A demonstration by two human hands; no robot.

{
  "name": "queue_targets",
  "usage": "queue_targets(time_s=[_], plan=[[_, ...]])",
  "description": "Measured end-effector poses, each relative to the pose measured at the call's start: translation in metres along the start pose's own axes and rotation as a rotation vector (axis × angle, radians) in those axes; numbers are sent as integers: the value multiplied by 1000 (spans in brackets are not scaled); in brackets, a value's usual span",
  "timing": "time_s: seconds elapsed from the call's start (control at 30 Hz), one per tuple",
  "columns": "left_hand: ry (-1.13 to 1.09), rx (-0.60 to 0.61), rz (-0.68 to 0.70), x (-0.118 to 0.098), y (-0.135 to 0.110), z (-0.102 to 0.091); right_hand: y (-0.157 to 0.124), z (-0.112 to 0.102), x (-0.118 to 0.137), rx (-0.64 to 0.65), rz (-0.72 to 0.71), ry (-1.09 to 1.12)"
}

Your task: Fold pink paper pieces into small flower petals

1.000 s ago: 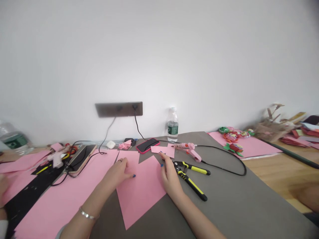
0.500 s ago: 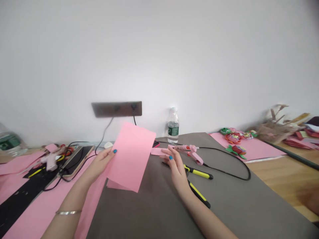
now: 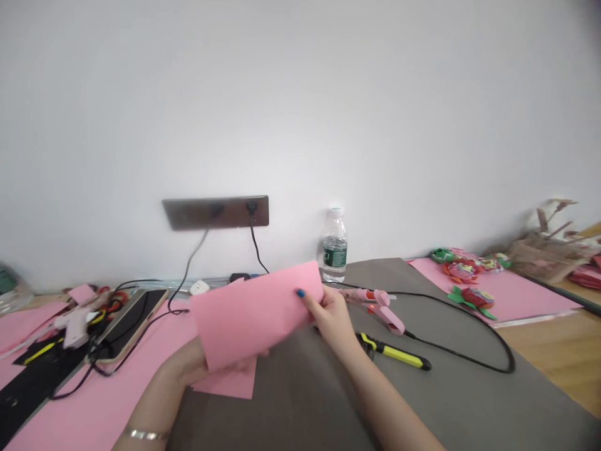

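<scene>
The right hand (image 3: 332, 318) and left hand (image 3: 184, 365) both have hold of a pink paper sheet (image 3: 254, 314), which is raised and tilted above a grey work mat (image 3: 291, 407). The right hand grips the sheet's right edge, its fingers closed in a pinch, with blue-painted nails (image 3: 300, 292) resting on the upper face. The left hand is mostly hidden beneath the sheet, curled around its lower edge, and only part of its fingers (image 3: 248, 354) shows. A metal bangle (image 3: 145, 434) circles the left wrist.

Below the pink paper sheet lies a second pink layer (image 3: 229, 383); I cannot tell whether it is a separate piece or a fold of the same sheet. To the right of the sheet are a pink hot glue gun (image 3: 378, 307) and the yellow-and-black handle of a pair of snips (image 3: 393, 352), with the glue gun's black cord (image 3: 462, 352) looping farther right. Behind the sheet stands a water bottle (image 3: 335, 248). To its left lies a tablet (image 3: 129, 326) in a gold case, and well to its right sit pink-and-green paper flowers (image 3: 462, 271).
</scene>
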State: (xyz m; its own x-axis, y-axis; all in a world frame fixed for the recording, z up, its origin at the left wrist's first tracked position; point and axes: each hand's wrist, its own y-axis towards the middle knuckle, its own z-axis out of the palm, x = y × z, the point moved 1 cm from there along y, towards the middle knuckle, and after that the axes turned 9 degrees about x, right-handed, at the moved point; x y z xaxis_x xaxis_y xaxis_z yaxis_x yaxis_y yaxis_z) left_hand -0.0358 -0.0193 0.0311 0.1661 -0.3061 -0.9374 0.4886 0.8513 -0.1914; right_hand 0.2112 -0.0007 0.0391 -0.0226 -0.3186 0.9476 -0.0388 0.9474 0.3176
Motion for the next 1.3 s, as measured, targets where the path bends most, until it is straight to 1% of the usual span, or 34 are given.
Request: queue_targets(time_s=[0.03,0.1,0.13,0.2,0.27,0.33,0.47,0.63,0.77,0.93,1.1,1.2,1.3], plan=[[-40,-37,35,-3,1,0,0,-3,-1,-1,42,0],[-132,-105,143,-7,5,0,0,-6,-7,13,113,17],[-141,-147,213,-8,7,-1,0,-6,-12,18,135,28],[-23,-291,321,-6,12,-4,0,-4,-24,12,151,41],[169,-442,366,-1,15,-8,-3,0,-35,-18,148,46],[291,-507,371,5,14,-12,-6,2,-42,-61,142,47],[332,-507,360,11,10,-13,-10,-1,-45,-128,119,54],[291,-449,309,10,9,-8,-12,-8,-47,-191,63,-11],[307,-440,300,10,10,-6,-14,-8,-50,-186,64,-25],[381,-459,328,8,9,-7,-14,-6,-49,-141,90,65],[383,-465,337,7,9,-5,-13,-5,-48,-124,97,105],[377,-464,343,7,9,-5,-13,-5,-48,-129,76,79],[392,-482,354,9,9,-5,-14,-5,-46,-151,55,2]])
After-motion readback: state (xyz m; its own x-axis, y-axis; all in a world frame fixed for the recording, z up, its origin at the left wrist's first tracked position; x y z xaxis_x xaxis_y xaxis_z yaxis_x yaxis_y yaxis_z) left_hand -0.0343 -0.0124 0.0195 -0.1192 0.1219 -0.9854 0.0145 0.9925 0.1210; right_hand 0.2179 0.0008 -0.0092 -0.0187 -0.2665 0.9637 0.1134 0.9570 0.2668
